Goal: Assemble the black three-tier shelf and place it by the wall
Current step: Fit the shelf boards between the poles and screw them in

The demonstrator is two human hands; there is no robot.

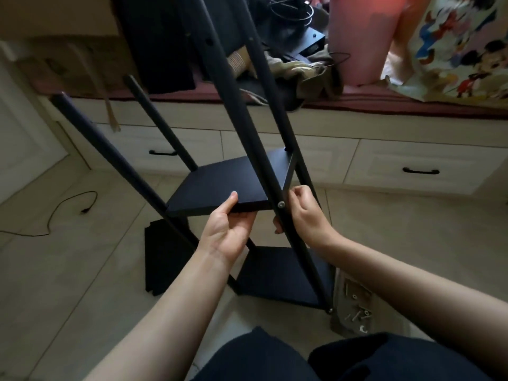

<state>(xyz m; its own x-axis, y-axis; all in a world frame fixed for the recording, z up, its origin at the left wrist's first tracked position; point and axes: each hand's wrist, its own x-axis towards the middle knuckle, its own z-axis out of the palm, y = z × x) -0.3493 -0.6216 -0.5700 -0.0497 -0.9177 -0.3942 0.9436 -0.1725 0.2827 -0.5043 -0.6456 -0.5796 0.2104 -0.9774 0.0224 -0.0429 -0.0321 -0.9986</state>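
Black shelf frame (247, 127) stands center frame on tiled floor (68, 270), partly built: middle board (228, 180) and bottom board (280, 276) sit between the posts. Third board (165, 254) lies loose on floor, lower left of frame, just beside the posts.

L hand (228, 229) grips front edge of middle board, thumb on top, fingers curled under. R hand (305, 213) wraps near-right post (264, 149), fingers curled round it right at the screw (280, 204) joining post to middle board.

Bag of hardware (354, 306) on floor lower right, touching frame foot. Cable (63, 210) on floor at left. Drawer unit (384, 160) runs across behind, w/ clutter on top.
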